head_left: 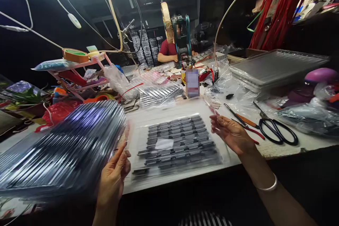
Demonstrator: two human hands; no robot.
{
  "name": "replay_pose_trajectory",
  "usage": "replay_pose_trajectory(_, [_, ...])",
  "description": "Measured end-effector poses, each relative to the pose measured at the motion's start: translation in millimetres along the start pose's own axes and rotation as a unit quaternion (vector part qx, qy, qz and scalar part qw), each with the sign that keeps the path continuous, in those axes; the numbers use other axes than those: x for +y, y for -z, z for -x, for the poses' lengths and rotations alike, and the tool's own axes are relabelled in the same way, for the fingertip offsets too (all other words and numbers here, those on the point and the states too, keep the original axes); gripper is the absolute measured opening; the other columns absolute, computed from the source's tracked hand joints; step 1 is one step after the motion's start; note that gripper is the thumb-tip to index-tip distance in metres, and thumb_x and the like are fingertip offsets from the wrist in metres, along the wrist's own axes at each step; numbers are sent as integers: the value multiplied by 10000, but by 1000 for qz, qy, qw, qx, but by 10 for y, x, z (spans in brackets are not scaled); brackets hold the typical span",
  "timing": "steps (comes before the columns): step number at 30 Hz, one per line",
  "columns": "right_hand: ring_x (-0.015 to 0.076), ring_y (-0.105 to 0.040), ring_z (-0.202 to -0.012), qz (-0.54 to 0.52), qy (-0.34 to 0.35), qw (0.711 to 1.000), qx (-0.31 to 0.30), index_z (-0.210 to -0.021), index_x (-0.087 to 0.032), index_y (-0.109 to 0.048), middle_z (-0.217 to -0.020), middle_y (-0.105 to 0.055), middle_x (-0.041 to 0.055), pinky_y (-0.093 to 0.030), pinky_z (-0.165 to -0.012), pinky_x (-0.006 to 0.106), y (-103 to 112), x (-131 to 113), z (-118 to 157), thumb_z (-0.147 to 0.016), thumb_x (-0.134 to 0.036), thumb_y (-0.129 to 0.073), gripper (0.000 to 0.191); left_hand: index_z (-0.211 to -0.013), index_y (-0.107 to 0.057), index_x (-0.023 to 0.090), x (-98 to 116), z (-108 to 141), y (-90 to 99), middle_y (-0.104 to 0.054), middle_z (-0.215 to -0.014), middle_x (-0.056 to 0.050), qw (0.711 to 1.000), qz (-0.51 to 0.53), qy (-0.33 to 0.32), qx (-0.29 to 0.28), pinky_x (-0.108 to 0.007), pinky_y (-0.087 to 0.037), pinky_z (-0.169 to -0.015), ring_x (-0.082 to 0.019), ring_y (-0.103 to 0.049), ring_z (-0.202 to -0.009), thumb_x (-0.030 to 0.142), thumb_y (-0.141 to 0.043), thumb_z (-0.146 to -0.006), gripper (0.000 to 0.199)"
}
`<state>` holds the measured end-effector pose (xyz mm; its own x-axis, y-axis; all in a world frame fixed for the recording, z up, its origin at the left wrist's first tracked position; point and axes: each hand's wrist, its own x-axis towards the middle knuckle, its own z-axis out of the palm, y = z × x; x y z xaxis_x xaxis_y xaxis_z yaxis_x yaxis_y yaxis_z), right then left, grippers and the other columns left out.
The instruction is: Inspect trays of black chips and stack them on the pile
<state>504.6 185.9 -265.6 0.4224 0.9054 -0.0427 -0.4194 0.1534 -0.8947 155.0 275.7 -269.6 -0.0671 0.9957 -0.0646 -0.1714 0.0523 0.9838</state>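
Note:
Rows of small black toothed parts (180, 139) lie flat in front of me under clear plastic, with a white paper slip (164, 144) over them. A sheet of clear plastic film (137, 122) spans the space between my hands. My left hand (115, 171) pinches its left edge, beside a stack of shiny ribbed plastic trays (66, 144). At the opposite edge, my right hand (233, 133) is closed with thumb and fingers on the film. Whether the film is a single sheet or a bag I cannot tell.
Right of my hand lie black-handled scissors (278, 130) and red-handled pliers (251, 129). Stacked clear lidded trays (275, 67) stand behind them. A phone (192, 83) leans at the back centre. Across the table sits a person in a red shirt (168, 51). A pink rack (82, 74) stands left.

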Motion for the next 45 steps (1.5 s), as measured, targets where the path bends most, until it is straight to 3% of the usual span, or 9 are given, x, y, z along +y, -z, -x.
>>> replay_pose_trajectory(5, [92, -479, -634, -161, -88, 980, -79, -844, -226, -643, -704, -476, -26, -467, -613, 225, 28, -24, 135, -629, -256, -792, 264, -1053, -701, 207, 92, 29, 90, -602, -716, 13, 998, 16, 60, 11, -118, -373, -428, -12, -415, -485, 313, -856, -520, 565])
replay_pose_trajectory(10, [74, -266, -510, -258, -99, 957, -83, -831, -245, -566, -680, -304, -42, -299, -424, 186, -114, 40, 355, -695, -288, -736, 223, -1072, -686, 208, 118, 19, 117, -639, -746, -2, 995, 47, 84, -3, -122, -399, -411, -41, -488, -505, 255, -844, -521, 575])
replay_pose_trajectory(14, [82, -246, -521, -247, -108, 958, -96, -823, -244, -542, -688, -302, -39, -267, -431, 196, -191, 67, 492, -703, -324, -734, 241, -1000, -695, 179, 131, -35, 200, -645, -707, -4, 988, 69, 135, 10, -167, -485, -453, -89, -562, -536, 298, -839, -497, 537])
replay_pose_trajectory(20, [94, -420, -604, -152, -148, 959, -191, -1003, -230, -559, -700, -450, -24, -370, -594, 242, -23, 138, 504, -748, -311, -723, 313, -835, -681, 182, 194, -46, 328, -638, -681, 10, 988, 48, 140, 52, -162, -512, -482, -95, -576, -546, 346, -888, -390, 517])
replay_pose_trajectory(27, [54, -204, -370, -220, -76, 935, -266, -770, -247, -524, -458, -282, -95, -224, -392, 201, -88, 81, 638, -708, -384, -735, 259, -852, -643, 197, 156, 6, 278, -597, -738, 0, 984, 63, 166, -29, -212, -503, -511, -119, -549, -609, 389, -865, -472, 480])
replay_pose_trajectory(32, [112, -466, -535, -156, -47, 975, -151, -992, -265, -592, -649, -484, -26, -400, -539, 260, -39, 25, 608, -708, -515, -703, 394, -700, -576, 199, 370, 9, 190, -458, -583, 45, 985, 161, 37, -56, -177, -446, -462, -75, -413, -506, 306, -819, -576, 294])
replay_pose_trajectory(36, [152, -519, -715, -116, -85, 986, -90, -1072, -245, -621, -896, -539, 36, -445, -653, 301, 93, 101, 552, -823, -466, -590, 335, -619, -557, 206, 657, 12, 62, -551, -611, 63, 971, 207, -104, 53, -187, -515, -658, -86, -530, -634, 261, -713, -706, 188])
replay_pose_trajectory(40, [136, -507, -722, -91, -100, 990, -27, -965, -213, -668, -886, -547, 36, -451, -660, 275, 150, 173, 564, -823, -341, -610, 200, -597, -534, 210, 866, 4, -51, -607, -603, 79, 952, 204, -146, 176, -261, -499, -905, -87, -622, -787, 143, -554, -789, 204])
replay_pose_trajectory(45, [120, -507, -699, -60, -67, 996, 11, -892, -205, -686, -829, -565, 31, -449, -617, 240, 182, 138, 559, -785, -312, -657, 154, -688, -474, 212, 928, -97, -103, -648, -636, 85, 937, 213, -199, 194, -300, -498, -933, -100, -658, -911, 153, -494, -857, 179])
